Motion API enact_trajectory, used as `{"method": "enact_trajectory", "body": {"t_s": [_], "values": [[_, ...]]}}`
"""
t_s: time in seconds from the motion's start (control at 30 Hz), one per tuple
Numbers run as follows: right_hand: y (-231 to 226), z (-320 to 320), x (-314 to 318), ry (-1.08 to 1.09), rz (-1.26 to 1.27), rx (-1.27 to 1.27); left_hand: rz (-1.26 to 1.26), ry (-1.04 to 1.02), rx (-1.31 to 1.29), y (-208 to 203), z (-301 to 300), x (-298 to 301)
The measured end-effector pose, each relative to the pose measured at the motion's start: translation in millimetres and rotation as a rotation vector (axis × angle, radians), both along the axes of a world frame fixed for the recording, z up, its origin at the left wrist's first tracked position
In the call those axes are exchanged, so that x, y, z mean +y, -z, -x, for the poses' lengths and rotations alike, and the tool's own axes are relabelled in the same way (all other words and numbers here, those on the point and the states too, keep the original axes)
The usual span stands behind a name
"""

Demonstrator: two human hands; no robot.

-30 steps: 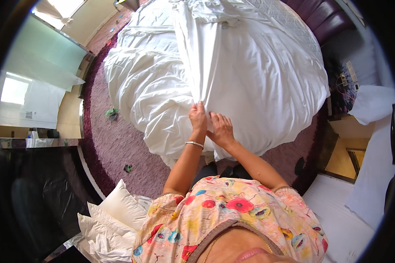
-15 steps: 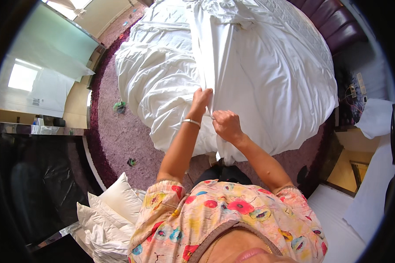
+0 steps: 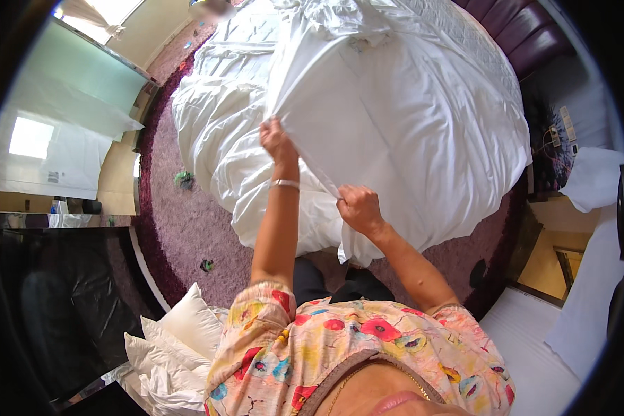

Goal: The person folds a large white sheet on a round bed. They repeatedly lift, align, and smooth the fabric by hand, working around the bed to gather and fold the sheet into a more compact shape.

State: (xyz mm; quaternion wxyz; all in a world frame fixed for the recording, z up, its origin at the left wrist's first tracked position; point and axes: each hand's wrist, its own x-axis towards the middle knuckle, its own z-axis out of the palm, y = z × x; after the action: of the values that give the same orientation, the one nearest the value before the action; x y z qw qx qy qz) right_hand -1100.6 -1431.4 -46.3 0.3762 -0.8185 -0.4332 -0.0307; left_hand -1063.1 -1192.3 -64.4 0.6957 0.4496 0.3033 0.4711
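Observation:
A large white sheet (image 3: pixel 388 132) lies in loose folds over the round bed; I cannot tell whether it is a flat sheet or a duvet cover. My left hand (image 3: pixel 279 142) is closed on its edge near the middle of the bed. Closer to me and to the right, my right hand (image 3: pixel 360 208) grips the same edge in a fist. Between the two hands the edge runs taut on a slant. Past my left hand the cloth stretches in tight creases toward a bunched heap at the far side.
The quilted mattress (image 3: pixel 489 62) shows at the far right, beside a dark purple padded headboard (image 3: pixel 513 31). White pillows (image 3: pixel 187 322) are piled at lower left. Small green scraps (image 3: pixel 184 180) lie on the purple rug (image 3: pixel 187 229). A blurred shape (image 3: pixel 213 8) shows at the top.
My left hand has moved left and slightly away from me, drawing the sheet's edge with it. My right hand has stayed nearly in place. A blurred shape has come in at the top.

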Motion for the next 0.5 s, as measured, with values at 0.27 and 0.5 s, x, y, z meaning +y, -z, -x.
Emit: {"method": "enact_trajectory", "body": {"t_s": [0.27, 0.5], "values": [[23.2, 29.6, 52.4, -0.049, 0.511, 0.26, 0.02, 0.08, 0.025, 8.1, 83.0, 34.2], [-0.9, 62.5, 209.7, 0.226, 0.062, -0.158, 0.082, 0.555, 0.107, 22.2, 107.2, 88.0]]}}
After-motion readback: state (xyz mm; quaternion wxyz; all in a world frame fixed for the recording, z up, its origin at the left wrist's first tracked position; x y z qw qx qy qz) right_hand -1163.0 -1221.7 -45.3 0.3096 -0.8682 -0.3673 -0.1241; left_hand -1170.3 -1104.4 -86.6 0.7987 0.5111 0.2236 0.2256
